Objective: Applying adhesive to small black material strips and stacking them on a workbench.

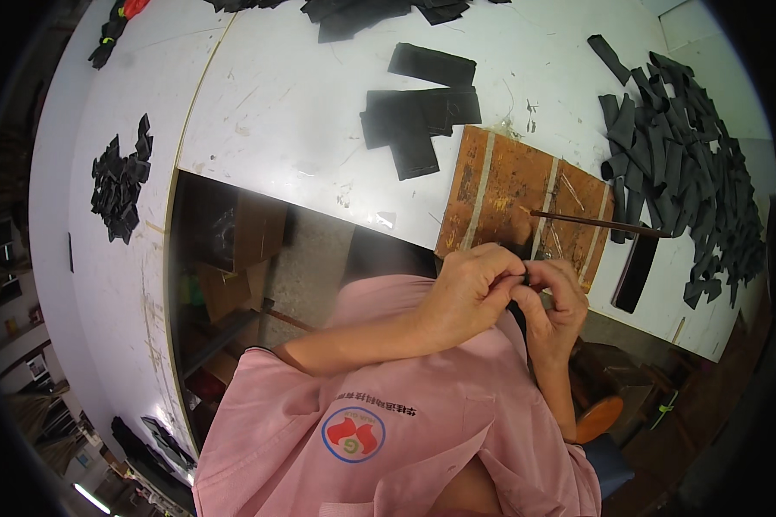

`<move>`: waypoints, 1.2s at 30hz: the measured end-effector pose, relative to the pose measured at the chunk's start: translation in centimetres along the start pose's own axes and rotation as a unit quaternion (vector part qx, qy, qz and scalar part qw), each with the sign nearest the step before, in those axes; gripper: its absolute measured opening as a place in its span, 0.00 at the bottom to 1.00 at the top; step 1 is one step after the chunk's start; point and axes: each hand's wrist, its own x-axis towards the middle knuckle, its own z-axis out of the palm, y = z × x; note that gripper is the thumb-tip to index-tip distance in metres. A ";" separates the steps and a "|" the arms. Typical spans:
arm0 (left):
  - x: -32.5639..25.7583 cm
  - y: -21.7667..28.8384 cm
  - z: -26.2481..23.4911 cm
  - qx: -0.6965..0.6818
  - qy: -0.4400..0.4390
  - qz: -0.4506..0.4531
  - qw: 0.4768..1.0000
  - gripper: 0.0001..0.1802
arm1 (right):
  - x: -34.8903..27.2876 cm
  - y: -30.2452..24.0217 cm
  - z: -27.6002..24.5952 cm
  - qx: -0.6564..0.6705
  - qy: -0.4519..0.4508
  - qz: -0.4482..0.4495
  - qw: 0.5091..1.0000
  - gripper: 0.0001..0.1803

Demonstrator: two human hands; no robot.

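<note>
My left hand (470, 289) and my right hand (556, 306) meet in front of my pink shirt, near the table's front edge. Between their pinched fingertips is a small black piece (526, 278), mostly covered by the fingers; it looks like fabric, but its shape cannot be made out. Just beyond the hands lies a worn brown board (502, 185) with pale strips across it. A thin brown rod (591, 221) rests over the board, its darker end reaching right. Beside the board is a flat, dark, phone-like rectangle (636, 271).
On the white table (276, 112), flat black fabric pieces (418, 121) lie beyond the board. A large heap of black strips (672, 146) covers the right side. A smaller black pile (121, 181) sits at the left. Cardboard boxes (259, 228) stand below the table's cut-out edge.
</note>
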 end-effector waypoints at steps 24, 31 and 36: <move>2.2 -1.5 2.0 -0.132 0.070 -0.075 0.986 0.12 | 0.3 3.9 1.5 0.594 -0.042 0.250 0.763 0.07; 2.8 2.4 -0.7 -0.532 -0.275 -0.276 0.751 0.19 | 0.0 2.7 -0.1 0.621 -0.057 0.104 0.775 0.08; 2.5 6.5 0.7 -0.218 -0.147 -0.145 0.954 0.25 | 1.2 2.0 -1.7 0.579 0.003 0.077 0.812 0.06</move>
